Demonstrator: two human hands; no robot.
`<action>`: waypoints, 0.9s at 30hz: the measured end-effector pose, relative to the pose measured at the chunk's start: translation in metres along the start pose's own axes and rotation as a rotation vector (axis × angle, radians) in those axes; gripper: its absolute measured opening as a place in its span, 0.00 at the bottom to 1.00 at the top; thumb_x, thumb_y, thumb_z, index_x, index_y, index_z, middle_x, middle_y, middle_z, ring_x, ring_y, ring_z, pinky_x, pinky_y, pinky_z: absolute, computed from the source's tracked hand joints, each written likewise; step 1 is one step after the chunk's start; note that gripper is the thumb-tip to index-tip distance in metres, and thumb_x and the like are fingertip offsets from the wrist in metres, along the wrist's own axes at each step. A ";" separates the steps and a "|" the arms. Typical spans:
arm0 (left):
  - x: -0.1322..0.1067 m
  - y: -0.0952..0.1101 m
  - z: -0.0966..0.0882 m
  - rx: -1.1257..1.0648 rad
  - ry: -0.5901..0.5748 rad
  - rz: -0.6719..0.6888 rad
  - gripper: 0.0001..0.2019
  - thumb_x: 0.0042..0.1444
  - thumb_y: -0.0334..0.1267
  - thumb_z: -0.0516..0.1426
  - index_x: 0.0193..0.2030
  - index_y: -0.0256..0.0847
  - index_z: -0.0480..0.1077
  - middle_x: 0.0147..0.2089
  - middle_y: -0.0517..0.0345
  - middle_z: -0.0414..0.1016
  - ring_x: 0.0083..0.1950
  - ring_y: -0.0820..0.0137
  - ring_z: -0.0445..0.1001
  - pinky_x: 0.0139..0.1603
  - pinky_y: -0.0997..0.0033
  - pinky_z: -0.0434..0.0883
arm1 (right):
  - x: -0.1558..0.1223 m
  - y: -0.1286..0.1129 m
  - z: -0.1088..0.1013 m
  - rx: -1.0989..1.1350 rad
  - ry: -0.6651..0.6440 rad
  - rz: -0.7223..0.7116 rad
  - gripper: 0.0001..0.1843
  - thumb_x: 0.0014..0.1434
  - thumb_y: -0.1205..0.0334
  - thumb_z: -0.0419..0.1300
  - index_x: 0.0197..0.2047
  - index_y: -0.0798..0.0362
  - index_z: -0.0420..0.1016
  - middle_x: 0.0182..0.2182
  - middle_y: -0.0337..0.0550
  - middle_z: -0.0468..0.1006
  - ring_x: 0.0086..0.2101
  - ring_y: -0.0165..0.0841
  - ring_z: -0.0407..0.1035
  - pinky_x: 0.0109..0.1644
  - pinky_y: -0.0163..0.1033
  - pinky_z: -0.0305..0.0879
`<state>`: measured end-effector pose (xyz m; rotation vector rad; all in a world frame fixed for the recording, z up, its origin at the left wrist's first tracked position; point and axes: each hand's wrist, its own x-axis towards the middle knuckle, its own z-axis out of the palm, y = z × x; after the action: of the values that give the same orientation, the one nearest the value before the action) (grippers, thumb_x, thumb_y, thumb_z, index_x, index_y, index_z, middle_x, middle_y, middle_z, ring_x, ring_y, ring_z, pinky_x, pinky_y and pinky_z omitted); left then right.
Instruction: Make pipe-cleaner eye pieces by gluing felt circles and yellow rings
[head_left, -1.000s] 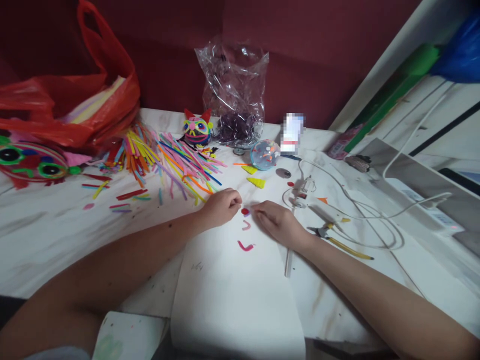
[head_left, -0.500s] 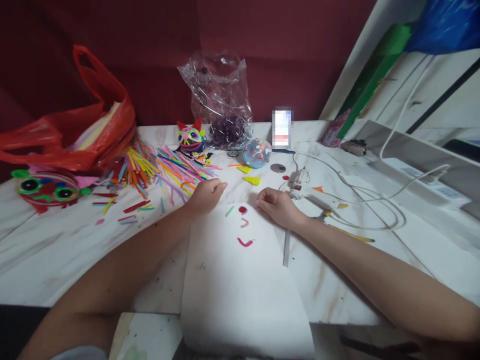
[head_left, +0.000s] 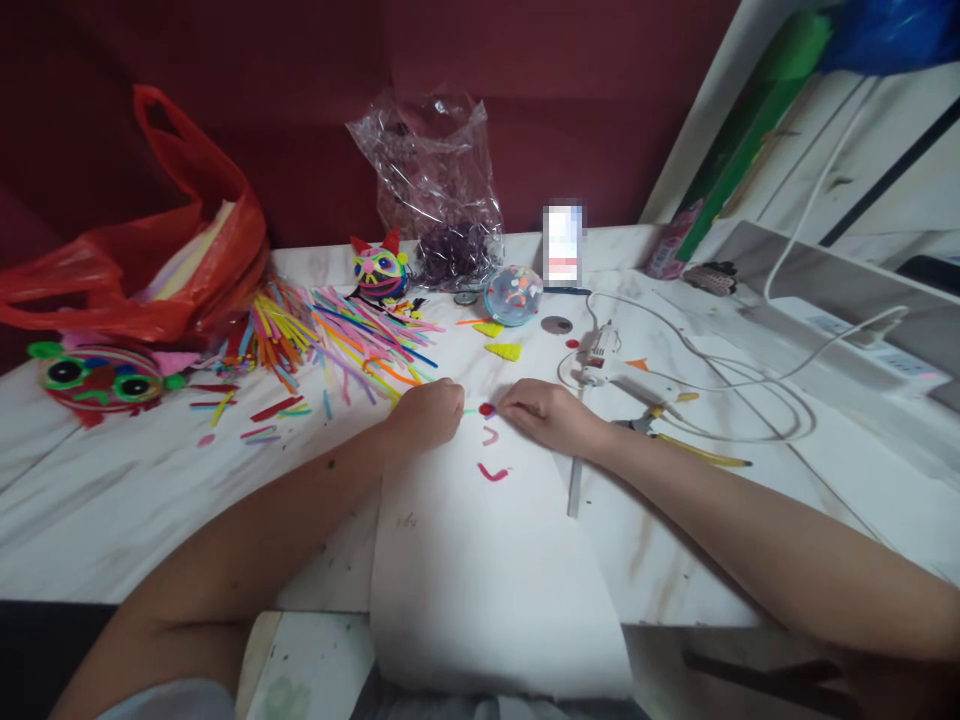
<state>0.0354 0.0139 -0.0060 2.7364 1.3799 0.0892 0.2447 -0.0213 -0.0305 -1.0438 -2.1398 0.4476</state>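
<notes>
The red disc (head_left: pixel 487 410) lies near the far edge of the paper (head_left: pixel 480 560), between the hands. Left hand (head_left: pixel 431 410): fingers curled in, by a green strip (head_left: pixel 468 411); I can't tell whether it's pinched. Right hand (head_left: pixel 551 412): fingertips drawn together just beside the disc, grip unclear. Done so far, it seems: disc, pink strip (head_left: pixel 490 436) and red V-shaped strip (head_left: pixel 492 472) are lined up toward the paper's near edge. Yellow pieces (head_left: pixel 503 352) lie unused beyond its far edge; what else remains doesn't show.
</notes>
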 end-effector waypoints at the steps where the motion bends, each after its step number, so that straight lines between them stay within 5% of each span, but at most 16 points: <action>1: 0.000 -0.001 0.001 0.013 0.003 0.009 0.09 0.54 0.29 0.48 0.31 0.38 0.69 0.35 0.55 0.72 0.35 0.68 0.70 0.36 0.71 0.63 | -0.001 -0.001 0.001 0.004 -0.032 -0.096 0.08 0.59 0.66 0.53 0.34 0.53 0.75 0.32 0.46 0.78 0.34 0.32 0.71 0.40 0.37 0.67; 4: 0.002 -0.003 0.001 -0.019 -0.001 -0.001 0.10 0.55 0.29 0.47 0.31 0.38 0.68 0.34 0.55 0.72 0.35 0.69 0.70 0.35 0.71 0.63 | -0.002 -0.001 0.002 0.001 -0.071 -0.255 0.10 0.60 0.66 0.53 0.37 0.53 0.76 0.32 0.48 0.78 0.36 0.33 0.71 0.42 0.38 0.67; 11: 0.002 -0.006 -0.003 -0.160 0.008 -0.039 0.09 0.51 0.28 0.49 0.32 0.39 0.70 0.30 0.57 0.72 0.33 0.68 0.69 0.33 0.72 0.62 | -0.007 -0.020 -0.006 0.065 -0.232 -0.171 0.09 0.60 0.65 0.53 0.32 0.53 0.74 0.29 0.46 0.75 0.32 0.32 0.69 0.38 0.36 0.65; 18: 0.006 -0.014 -0.001 -0.330 0.019 0.016 0.08 0.44 0.27 0.52 0.27 0.40 0.72 0.27 0.59 0.72 0.31 0.69 0.69 0.32 0.73 0.61 | -0.007 -0.040 0.000 0.079 -0.402 -0.324 0.15 0.64 0.63 0.49 0.25 0.51 0.65 0.25 0.43 0.69 0.31 0.32 0.63 0.41 0.40 0.60; 27: 0.015 -0.021 0.003 -0.768 0.076 -0.194 0.07 0.47 0.36 0.54 0.30 0.37 0.71 0.21 0.65 0.67 0.23 0.75 0.65 0.25 0.77 0.61 | -0.012 -0.031 -0.003 0.329 -0.311 0.178 0.14 0.62 0.52 0.51 0.30 0.53 0.64 0.24 0.35 0.64 0.25 0.26 0.56 0.29 0.32 0.55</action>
<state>0.0280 0.0387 -0.0108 1.9762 1.2650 0.5799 0.2351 -0.0500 -0.0168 -1.0285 -2.1430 1.0690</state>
